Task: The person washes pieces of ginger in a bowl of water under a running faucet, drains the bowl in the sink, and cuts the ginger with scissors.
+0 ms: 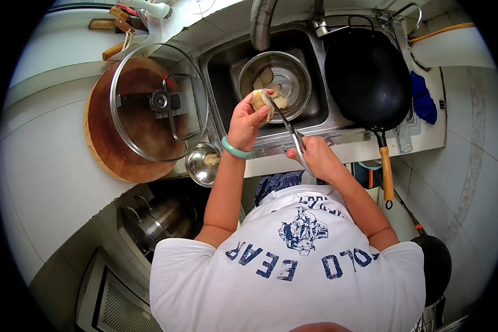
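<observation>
Between its fingers and thumb, my left hand (244,126) holds a pale yellowish food piece (258,99), raised over the near rim of a metal bowl (306,83). My right hand (318,157) is closed around the handles of metal scissors (296,138), whose blades point up and left and touch the piece. Whether the blades are closed on it is too small to tell. Inside the bowl, which sits in the sink (222,69), lie several similar pale pieces (281,102). A small metal bowl (200,172) left of my left forearm has a bit of pale food in it.
A round wooden board (102,127) with a glass lid (159,100) over it is at the left, with knives (113,51) behind. The faucet (262,25) hangs above the sink. On the right rests a black wok (368,77), its wooden handle pointing toward me.
</observation>
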### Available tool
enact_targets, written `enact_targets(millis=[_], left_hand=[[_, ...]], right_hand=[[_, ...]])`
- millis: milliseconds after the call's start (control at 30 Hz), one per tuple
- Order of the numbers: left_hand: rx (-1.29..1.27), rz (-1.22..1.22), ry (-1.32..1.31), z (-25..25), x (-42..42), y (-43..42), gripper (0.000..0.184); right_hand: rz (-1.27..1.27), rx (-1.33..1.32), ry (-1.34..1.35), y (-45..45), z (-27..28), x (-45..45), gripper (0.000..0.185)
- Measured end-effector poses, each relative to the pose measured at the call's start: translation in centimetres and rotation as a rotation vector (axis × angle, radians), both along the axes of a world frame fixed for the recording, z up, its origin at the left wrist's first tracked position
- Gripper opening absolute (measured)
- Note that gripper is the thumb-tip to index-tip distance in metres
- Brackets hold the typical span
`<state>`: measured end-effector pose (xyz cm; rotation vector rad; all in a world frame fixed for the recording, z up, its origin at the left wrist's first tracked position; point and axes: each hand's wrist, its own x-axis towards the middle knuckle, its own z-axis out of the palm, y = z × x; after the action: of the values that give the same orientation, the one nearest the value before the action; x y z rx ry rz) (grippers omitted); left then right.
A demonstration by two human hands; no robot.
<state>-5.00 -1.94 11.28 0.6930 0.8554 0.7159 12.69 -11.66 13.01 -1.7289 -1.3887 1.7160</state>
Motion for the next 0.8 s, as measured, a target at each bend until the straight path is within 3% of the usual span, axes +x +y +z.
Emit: enact_targets(millis=[67,133,800], left_hand=[[-0.009,-0.037,-0.008,-0.01,-0.32,0.11,0.035],[-0.017,-0.073,-0.016,0.04,-0.38,0.13,0.036],[0.004,-0.126,0.008,0.54,0.01,0.15,0.037]], right_hand=[[0.028,-0.017,-0.044,0.10,0.17,0.02,0.045],[0.015,0.011,-0.054,0.22,0.65,0.05,0.032],[-0.013,0.084,0.042,-0.51,0.29,0.45,0.029]])
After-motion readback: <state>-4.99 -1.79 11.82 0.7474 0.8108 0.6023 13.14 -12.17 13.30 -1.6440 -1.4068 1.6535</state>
